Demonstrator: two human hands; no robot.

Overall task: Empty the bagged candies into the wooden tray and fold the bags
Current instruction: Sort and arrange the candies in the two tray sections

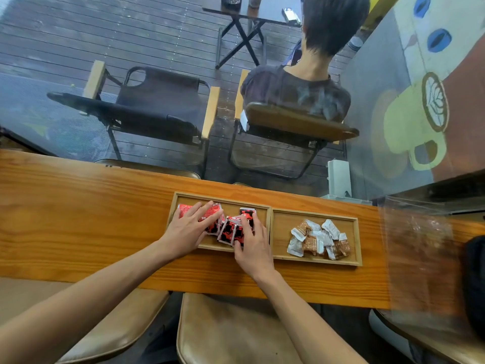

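Two shallow wooden trays lie side by side on the wooden counter. The left tray (pixel 236 203) holds several red-and-black candy packets (pixel 227 232). My left hand (pixel 187 229) lies flat over the packets at the tray's left, fingers spread. My right hand (pixel 253 244) rests palm down on the packets at the tray's right, fingers apart. Neither hand grips anything that I can see. The right tray (pixel 283 232) holds a pile of brown-and-white wrapped candies (pixel 319 239). A clear plastic bag (pixel 417 232) lies on the counter to the right of the trays.
The counter (pixel 78 219) runs along a glass window. A dark object (pixel 475 279) sits at the far right edge. Tan stool seats (pixel 231 334) are below the counter's near edge. Outside the glass are folding chairs and a seated person with their back turned.
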